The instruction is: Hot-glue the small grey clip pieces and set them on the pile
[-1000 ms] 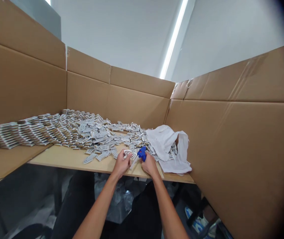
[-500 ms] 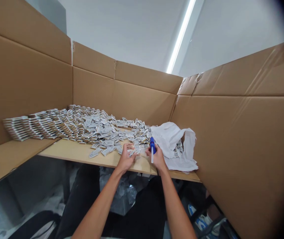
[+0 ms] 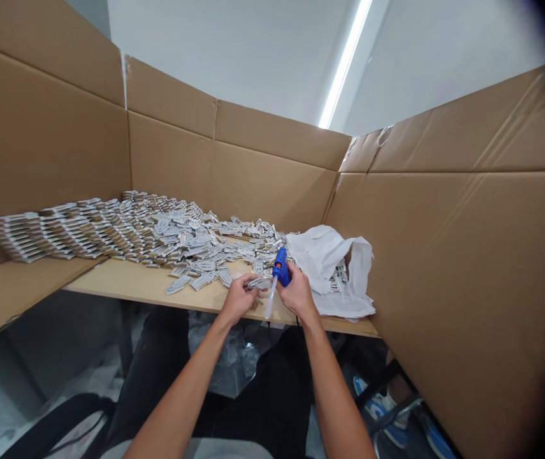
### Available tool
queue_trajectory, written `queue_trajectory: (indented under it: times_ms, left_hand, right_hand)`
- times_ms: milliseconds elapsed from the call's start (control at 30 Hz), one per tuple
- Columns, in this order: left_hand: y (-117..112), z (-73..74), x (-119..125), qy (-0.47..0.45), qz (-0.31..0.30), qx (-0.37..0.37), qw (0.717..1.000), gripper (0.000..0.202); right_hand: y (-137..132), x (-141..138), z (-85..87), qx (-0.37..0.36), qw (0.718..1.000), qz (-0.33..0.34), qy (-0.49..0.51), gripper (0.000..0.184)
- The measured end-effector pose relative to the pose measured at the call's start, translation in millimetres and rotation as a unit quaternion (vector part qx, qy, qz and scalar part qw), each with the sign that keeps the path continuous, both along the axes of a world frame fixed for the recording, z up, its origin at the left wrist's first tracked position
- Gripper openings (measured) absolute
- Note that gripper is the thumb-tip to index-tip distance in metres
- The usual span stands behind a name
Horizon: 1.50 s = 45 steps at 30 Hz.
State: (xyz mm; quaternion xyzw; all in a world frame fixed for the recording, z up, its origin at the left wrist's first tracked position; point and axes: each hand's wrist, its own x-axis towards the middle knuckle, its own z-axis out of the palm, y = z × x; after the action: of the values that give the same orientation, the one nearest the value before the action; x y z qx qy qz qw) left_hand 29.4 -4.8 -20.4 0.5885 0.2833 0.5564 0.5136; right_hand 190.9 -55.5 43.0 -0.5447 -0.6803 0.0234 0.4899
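My right hand (image 3: 297, 293) is wrapped round a blue glue gun (image 3: 282, 268), with a translucent glue stick (image 3: 271, 299) jutting from its rear toward me. In my left hand (image 3: 239, 298) a small flat grey-white piece (image 3: 259, 284) is pinched between thumb and fingers, close beside the glue gun. The gun's nozzle is hidden from me. Just past my hands lies a loose heap of similar grey-white pieces (image 3: 200, 245). To their left, many more stand in stacked rows (image 3: 71, 229).
A white plastic bag (image 3: 320, 255) with more pieces inside lies open at the right of the wooden table (image 3: 129, 275). Tall cardboard walls (image 3: 272, 172) enclose the table at the left, back and right. Shoes (image 3: 382, 408) show below at the right.
The glue gun has swung from nearly upright to a tilt, its front now over by the left hand's piece. The left hand has drawn the piece nearer the gun. The whole view shifted slightly.
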Motion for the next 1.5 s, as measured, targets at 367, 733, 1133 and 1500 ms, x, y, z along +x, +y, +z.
queue_trajectory:
  times_ms: [367, 733, 1133, 1500]
  left_hand:
    - [-4, 5.5, 1, -0.035, -0.009, -0.014, 0.999, 0.042]
    - [-13, 11.4, -1, -0.036, 0.003, 0.035, 0.999, 0.044]
    - [-9, 7.6, 1, -0.048, 0.033, 0.028, 0.998, 0.040]
    - [-16, 13.0, 0, 0.002, 0.061, 0.051, 0.997, 0.037]
  right_hand:
    - [-1, -16, -1.7, 0.012, 0.999, -0.019, -0.027, 0.010]
    - [3, -7, -5.9, -0.032, 0.998, 0.040, 0.033, 0.019]
    - [5, 0, -7.2, -0.032, 0.997, 0.049, 0.046, 0.023]
    - [6, -1, -9.9, 0.005, 0.998, 0.045, 0.044, 0.021]
